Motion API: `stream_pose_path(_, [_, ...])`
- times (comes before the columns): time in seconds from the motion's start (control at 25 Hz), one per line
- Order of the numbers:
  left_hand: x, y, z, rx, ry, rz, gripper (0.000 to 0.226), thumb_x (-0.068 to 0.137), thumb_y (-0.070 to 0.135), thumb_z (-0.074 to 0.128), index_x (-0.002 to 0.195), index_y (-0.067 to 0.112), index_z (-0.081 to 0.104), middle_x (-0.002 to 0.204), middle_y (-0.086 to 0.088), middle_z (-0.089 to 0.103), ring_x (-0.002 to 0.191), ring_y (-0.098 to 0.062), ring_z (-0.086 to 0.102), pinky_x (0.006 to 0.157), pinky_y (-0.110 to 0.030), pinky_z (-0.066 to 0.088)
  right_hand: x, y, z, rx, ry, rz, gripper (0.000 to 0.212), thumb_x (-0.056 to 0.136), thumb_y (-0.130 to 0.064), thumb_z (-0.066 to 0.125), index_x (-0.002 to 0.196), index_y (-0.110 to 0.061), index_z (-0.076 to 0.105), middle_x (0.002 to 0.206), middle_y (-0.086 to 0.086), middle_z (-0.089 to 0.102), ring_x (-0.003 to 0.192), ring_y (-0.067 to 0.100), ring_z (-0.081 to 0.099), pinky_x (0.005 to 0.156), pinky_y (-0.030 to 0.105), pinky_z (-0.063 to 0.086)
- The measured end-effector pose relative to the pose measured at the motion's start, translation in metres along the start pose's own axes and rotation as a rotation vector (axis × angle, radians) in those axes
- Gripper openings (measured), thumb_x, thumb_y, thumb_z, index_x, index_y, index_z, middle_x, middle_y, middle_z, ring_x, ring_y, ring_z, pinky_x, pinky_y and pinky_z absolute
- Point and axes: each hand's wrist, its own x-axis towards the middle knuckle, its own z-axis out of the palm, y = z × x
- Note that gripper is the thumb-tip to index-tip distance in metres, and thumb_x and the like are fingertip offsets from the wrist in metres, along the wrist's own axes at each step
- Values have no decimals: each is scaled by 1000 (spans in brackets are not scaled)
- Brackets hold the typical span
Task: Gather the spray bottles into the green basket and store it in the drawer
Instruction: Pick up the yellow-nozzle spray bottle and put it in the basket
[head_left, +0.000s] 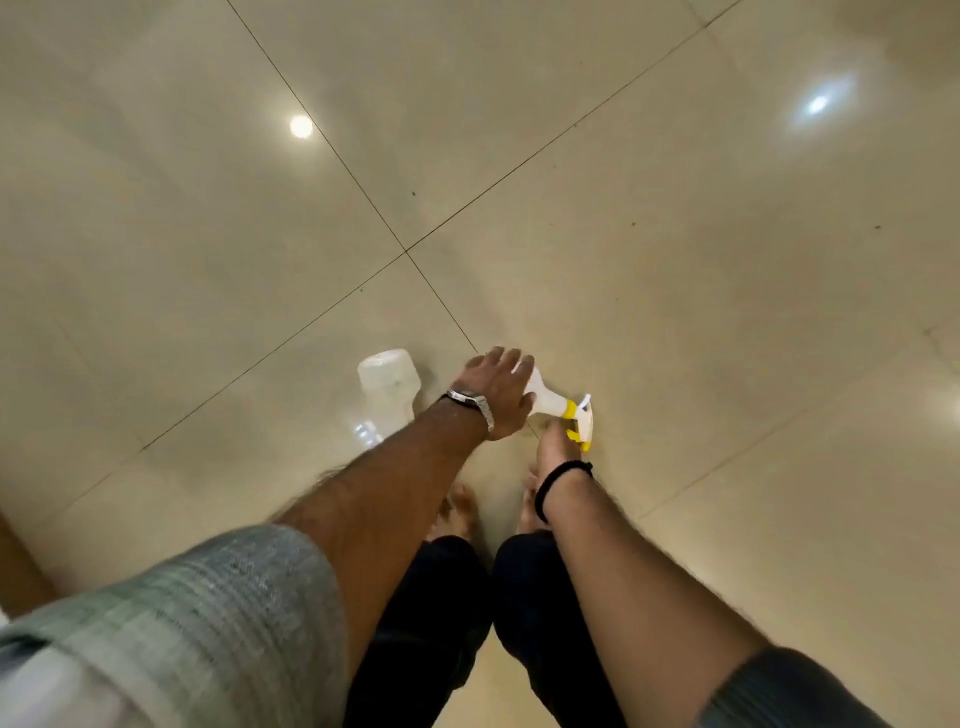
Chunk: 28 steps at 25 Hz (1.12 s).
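Note:
A white spray bottle (549, 402) with a yellow collar and a white-and-yellow trigger head lies on its side on the tiled floor. My left hand (496, 397), with a metal watch on its wrist, is wrapped over the bottle's body. My right hand (557, 448), a black band on its wrist, reaches the trigger head from below; its fingertips are hidden against the sprayer. A second, clear bottle (388, 387) lies on the floor just left of my left hand, untouched. No green basket or drawer is in view.
Glossy beige floor tiles (675, 234) with dark grout lines fill the view, reflecting ceiling lights. My bare feet (460, 512) and dark trouser legs are directly below the hands. A brown edge (15, 566) shows at the far left.

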Motion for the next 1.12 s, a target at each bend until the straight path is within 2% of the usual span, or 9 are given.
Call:
stream_pose_path(0.12, [51, 7, 19, 27, -86, 10, 58, 102, 43, 31, 154, 18, 23, 161, -9, 27, 150, -33, 20, 119, -48, 25, 43, -16, 26, 395, -241, 200, 60, 98, -54, 38, 144, -17, 49, 144, 11, 54, 134, 31, 51, 111, 52, 42])
stream_pose_path(0.2, [73, 8, 26, 49, -184, -22, 53, 102, 46, 26, 149, 21, 32, 155, -10, 36, 144, -34, 29, 114, -51, 30, 60, -28, 34, 499, -403, 235, 60, 97, -57, 37, 139, -19, 57, 142, 10, 59, 132, 31, 54, 108, 52, 44])
stream_pose_path(0.32, [81, 1, 34, 16, -304, -80, 48, 103, 45, 24, 138, 20, 44, 142, -13, 45, 134, -35, 40, 103, -53, 39, 60, -32, 46, 532, -480, 168, 48, 106, -38, 28, 141, -10, 47, 154, 22, 42, 137, 41, 46, 96, 51, 48])
stream_pose_path(0.4, [65, -3, 29, -4, -298, -80, 43, 102, 42, 29, 136, 21, 46, 138, -13, 46, 130, -36, 42, 100, -53, 42, 46, -27, 49, 538, -457, 52, 36, 110, -24, 20, 138, -9, 38, 158, 31, 27, 123, 56, 43, 96, 50, 50])
stream_pose_path(0.48, [39, 0, 12, -42, -259, -69, 40, 102, 39, 31, 136, 23, 45, 136, -13, 47, 128, -37, 44, 98, -52, 44, 28, -23, 43, 464, -406, 68, 33, 109, -31, 31, 129, -9, 46, 152, 29, 39, 109, 45, 54, 94, 44, 55])
stream_pose_path(0.56, [5, 8, -15, -76, -240, -53, 42, 103, 40, 31, 139, 23, 43, 137, -12, 47, 127, -38, 46, 98, -52, 45, 0, -19, 27, 369, -330, 109, 42, 101, -46, 46, 127, -15, 59, 140, 15, 58, 117, 36, 61, 101, 52, 52])
stream_pose_path(0.6, [-17, 14, -34, -92, -228, -52, 42, 103, 40, 30, 140, 23, 42, 137, -12, 48, 126, -38, 47, 98, -53, 45, -21, -19, 19, 318, -300, 92, 45, 98, -50, 48, 127, -18, 61, 135, 11, 61, 118, 36, 62, 98, 54, 54])
stream_pose_path(0.8, [-135, 45, -140, -204, -46, -78, 38, 102, 39, 30, 131, 19, 44, 129, -13, 52, 116, -39, 54, 92, -52, 49, -171, -37, -23, 11, -167, -116, 50, 96, -56, 47, 130, -20, 57, 128, 6, 65, 114, 35, 64, 78, 49, 61])
stream_pose_path(1.12, [-325, 63, -303, -483, 191, -146, 42, 103, 37, 27, 139, 19, 39, 135, -17, 50, 115, -41, 56, 92, -47, 48, -417, -62, -58, -381, -174, -434, 48, 98, -54, 47, 125, -15, 50, 123, 9, 60, 108, 34, 60, 85, 50, 58])
